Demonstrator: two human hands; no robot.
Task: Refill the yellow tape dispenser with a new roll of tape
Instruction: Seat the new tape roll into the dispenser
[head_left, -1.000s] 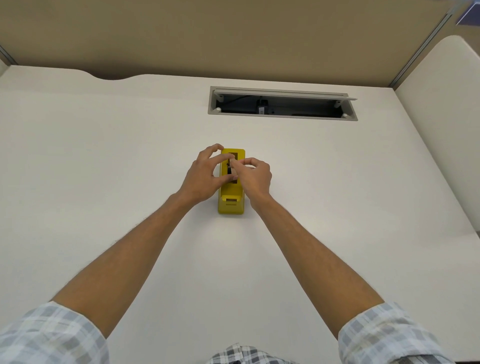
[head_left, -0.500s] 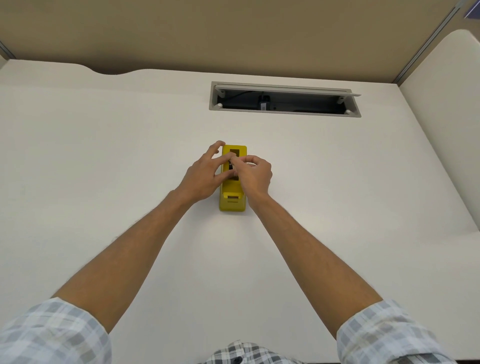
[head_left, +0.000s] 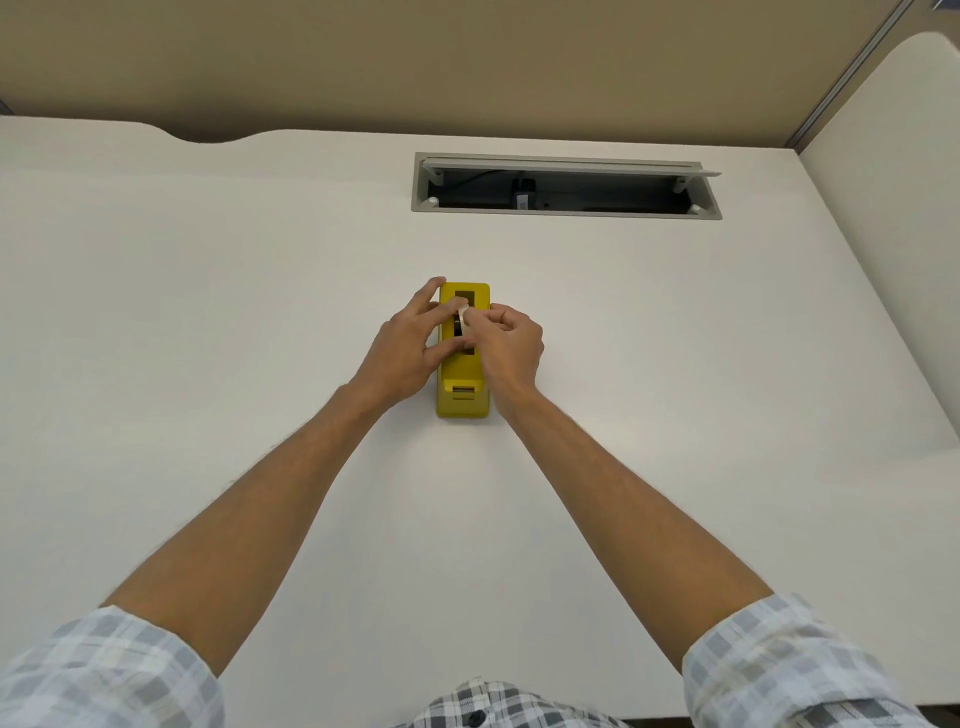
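Right hand (head_left: 511, 345) shifted, pinching tape (head_left: 464, 318) over dispenser (head_left: 464, 387)

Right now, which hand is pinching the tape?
The right hand. Its fingertips pinch the pale tape over the yellow dispenser; the left hand just rests against the dispenser's side.

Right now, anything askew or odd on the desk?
Nothing stands out. The yellow tape dispenser sits flat and square on the desk, both hands at its slot. The cable tray lid is open, nothing spilled.
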